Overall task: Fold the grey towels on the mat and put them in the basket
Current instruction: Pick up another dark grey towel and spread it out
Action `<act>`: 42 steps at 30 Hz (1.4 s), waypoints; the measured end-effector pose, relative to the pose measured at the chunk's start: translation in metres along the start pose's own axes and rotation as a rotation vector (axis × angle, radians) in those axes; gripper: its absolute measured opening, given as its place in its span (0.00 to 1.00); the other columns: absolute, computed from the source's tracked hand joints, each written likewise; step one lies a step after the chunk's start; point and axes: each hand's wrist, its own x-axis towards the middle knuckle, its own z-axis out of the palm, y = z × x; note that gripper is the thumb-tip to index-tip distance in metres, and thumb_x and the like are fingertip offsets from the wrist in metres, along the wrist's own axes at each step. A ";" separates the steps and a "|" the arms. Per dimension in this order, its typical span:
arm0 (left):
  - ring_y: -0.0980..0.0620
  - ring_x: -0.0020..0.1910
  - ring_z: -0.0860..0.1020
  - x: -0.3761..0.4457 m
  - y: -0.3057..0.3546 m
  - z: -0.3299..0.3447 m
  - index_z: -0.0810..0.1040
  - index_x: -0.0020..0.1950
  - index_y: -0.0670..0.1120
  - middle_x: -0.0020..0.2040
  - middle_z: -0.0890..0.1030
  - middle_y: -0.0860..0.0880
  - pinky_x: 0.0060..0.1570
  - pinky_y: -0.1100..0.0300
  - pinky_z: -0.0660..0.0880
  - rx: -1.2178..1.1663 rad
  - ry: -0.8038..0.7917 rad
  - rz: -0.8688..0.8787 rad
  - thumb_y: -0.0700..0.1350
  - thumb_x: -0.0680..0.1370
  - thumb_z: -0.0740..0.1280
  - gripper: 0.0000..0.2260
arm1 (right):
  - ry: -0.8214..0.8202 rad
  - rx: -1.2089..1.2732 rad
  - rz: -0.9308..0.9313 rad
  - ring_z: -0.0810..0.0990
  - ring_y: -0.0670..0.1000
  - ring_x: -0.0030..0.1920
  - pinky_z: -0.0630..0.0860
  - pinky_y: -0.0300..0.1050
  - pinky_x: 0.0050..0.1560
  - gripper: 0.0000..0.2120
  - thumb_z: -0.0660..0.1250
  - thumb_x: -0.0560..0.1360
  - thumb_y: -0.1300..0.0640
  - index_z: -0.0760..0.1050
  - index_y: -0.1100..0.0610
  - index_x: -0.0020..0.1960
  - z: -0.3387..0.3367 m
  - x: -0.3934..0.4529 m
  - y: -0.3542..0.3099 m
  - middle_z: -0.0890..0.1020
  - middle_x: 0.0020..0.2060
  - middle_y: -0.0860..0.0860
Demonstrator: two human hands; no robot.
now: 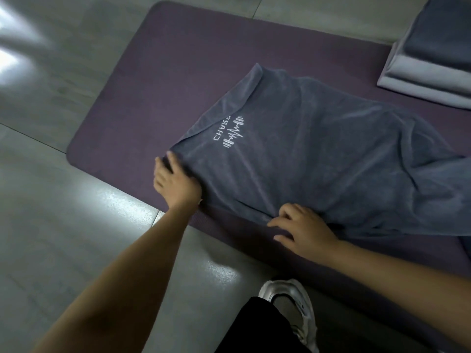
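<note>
The pale grey tiled floor [63,225] fills the left and lower part of the view, with bright glare patches on its glossy surface. On it lies a dull purple foam mat [158,80] with rounded corners, running from the upper left toward the lower right.

Spread over the mat is a large grey terry towel [318,154], rumpled, with shallow creases running across it; its right end passes out of the picture. Near its left edge it carries a white printed logo [230,132], a zigzag pulse line between 2 barbell shapes with lettering beside it, seen upside down. The towel's left hem is turned over in a narrow fold.

At the upper right, on the mat's far edge, sits a stack of folded towels [430,62], darker grey on top and lighter grey beneath, partly cut off by the frame.

The left hand [175,184] is at the towel's near left corner, palm down, its fingers curled round the edge of the cloth and gripping it. The right hand [303,228] is at the towel's near edge, further right, its fingers bent and slightly spread, bunching the fabric beneath them against the mat.

At the bottom, a black trouser leg [254,329] ends in a white and grey sneaker [293,309] standing on the floor just beside the mat.
</note>
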 end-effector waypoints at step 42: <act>0.48 0.47 0.77 -0.215 0.192 0.082 0.80 0.51 0.48 0.52 0.81 0.47 0.47 0.56 0.70 0.733 -1.089 1.338 0.55 0.79 0.59 0.15 | -0.272 -0.225 0.236 0.81 0.56 0.43 0.73 0.45 0.39 0.15 0.56 0.79 0.49 0.74 0.58 0.53 -0.048 -0.207 0.085 0.81 0.46 0.55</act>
